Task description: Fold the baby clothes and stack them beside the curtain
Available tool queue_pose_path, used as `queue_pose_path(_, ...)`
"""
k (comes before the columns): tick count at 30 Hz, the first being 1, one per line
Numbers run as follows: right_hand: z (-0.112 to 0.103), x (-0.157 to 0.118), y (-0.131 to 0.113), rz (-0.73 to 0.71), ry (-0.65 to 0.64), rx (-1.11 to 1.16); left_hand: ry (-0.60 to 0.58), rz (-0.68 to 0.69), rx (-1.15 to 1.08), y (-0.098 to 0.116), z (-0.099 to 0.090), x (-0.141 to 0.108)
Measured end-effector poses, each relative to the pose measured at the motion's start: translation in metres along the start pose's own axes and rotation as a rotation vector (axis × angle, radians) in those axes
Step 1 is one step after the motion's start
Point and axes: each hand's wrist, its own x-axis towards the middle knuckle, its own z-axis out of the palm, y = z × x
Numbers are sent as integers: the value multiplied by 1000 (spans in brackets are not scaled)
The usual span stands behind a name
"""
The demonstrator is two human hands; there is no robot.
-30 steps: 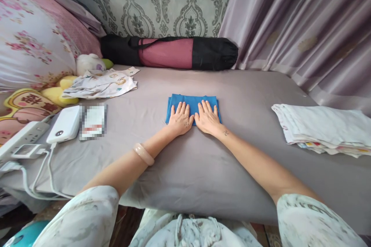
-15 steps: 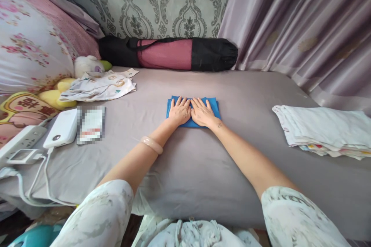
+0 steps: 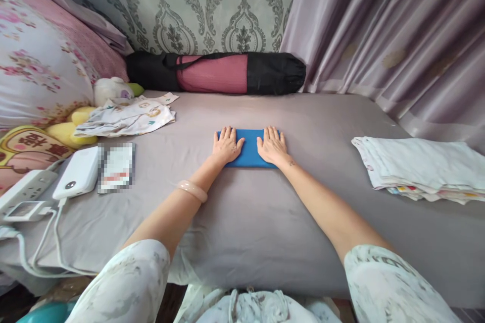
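Observation:
A folded blue cloth (image 3: 250, 149) lies flat as a neat rectangle on the grey bed sheet (image 3: 261, 222). On its left end rests my left hand (image 3: 228, 145), palm down with the fingers stretched out. My right hand (image 3: 272, 145) presses flat on the right end, fingers also extended. Between the two thumbs a strip of blue fabric shows. Neither hand grips anything. What lies under the palms is hidden.
Folded white cloths (image 3: 420, 166) are stacked at the right. To the left lie a patterned garment (image 3: 129, 116), a white power bank (image 3: 78, 171) and a power strip (image 3: 28, 189) with cables. A black and pink rolled bag (image 3: 212, 74) lies along the wall.
My hands have slid apart from the middle of the blue cloth to its two ends. The cloth's edges now look straighter and more even. The view has shifted slightly.

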Motion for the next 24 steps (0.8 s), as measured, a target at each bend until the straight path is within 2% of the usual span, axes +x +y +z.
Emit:
queue_pose_path(5,-12,-13,10,-18,-16,52,10,-8,-22,-4,-10,-17)
queue_pose_path(10,-5,-31,21,-60,-24,8,-31,49,-7,-11,-7,-39)
queue_pose_path(14,-3,-33,21,-51,-36,-10,-63,49,4,-12,-7,-40)
queue_pose_path(17,-12,-26,23,-77,-2,-20,-30,79,11,-15,-16,-30)
queue_pose_path(21,-28,0,31,-115,85,-19,18,43,-39,-26,-34,1)
queue_pose_path(24,-31,21,39,-122,25,-7,-58,10,-47,-34,-44,30)
